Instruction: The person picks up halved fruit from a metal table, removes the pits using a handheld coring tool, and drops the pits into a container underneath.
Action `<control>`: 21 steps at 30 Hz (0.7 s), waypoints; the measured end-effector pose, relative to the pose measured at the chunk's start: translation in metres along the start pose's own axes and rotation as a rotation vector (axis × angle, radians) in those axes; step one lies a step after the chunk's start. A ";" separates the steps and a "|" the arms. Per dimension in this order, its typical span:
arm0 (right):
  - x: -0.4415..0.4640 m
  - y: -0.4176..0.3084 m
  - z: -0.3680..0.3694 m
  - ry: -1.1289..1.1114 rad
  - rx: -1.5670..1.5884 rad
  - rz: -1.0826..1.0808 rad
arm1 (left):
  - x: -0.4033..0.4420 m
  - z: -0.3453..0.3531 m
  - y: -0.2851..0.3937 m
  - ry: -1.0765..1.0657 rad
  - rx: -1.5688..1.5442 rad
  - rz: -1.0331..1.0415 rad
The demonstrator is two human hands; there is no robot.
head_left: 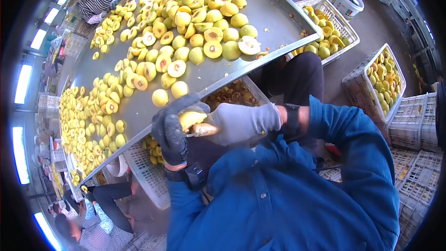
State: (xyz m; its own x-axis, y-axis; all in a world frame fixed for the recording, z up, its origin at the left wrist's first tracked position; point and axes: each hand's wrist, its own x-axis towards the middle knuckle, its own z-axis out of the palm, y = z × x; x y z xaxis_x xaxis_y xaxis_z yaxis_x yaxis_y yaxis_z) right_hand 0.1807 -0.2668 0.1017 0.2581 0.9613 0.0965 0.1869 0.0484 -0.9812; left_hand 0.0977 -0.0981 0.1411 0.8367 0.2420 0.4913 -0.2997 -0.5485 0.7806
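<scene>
My left hand (pixel 173 128), in a dark grey glove, is closed around a piece of yellow peach (pixel 189 119) just off the table's near edge. In a pale grey glove, my right hand (pixel 239 123) grips a small wooden-handled knife (pixel 205 130). Its metal end points at the peach; most of the blade is hidden. Beyond my hands, many halved yellow peaches (pixel 182 18) cover the metal table (pixel 218 76), some showing brown pit hollows. A crate of brown pits or scraps (pixel 234 95) stands below the table edge.
Peach pieces fill a white crate (pixel 350 37) and another crate (pixel 355 81) at the right. A white bucket (pixel 348 2) stands behind. Stacked crates (pixel 413 121) are beside my right arm. Co-workers sit at the far left (pixel 100 2), lower left (pixel 100 232) and top.
</scene>
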 end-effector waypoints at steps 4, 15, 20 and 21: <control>0.005 0.000 0.003 -0.020 0.174 -0.008 | 0.001 -0.006 -0.016 -0.042 -0.128 -0.129; 0.020 0.057 0.023 0.374 -0.574 -0.112 | -0.010 0.043 -0.038 0.465 -0.400 -0.331; -0.014 0.188 0.013 0.142 -0.878 0.468 | -0.031 0.015 -0.054 0.534 0.037 -0.283; -0.033 0.208 0.008 0.094 -0.884 0.496 | -0.049 -0.005 -0.078 0.605 -0.116 -0.336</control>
State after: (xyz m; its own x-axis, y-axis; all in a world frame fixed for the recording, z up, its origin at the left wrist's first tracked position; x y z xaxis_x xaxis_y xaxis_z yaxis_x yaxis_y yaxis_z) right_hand 0.2036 -0.2863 -0.1071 0.5629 0.7916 -0.2377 0.6623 -0.6041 -0.4432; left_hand 0.0782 -0.0634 0.0580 0.5006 0.8047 0.3191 -0.1450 -0.2855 0.9474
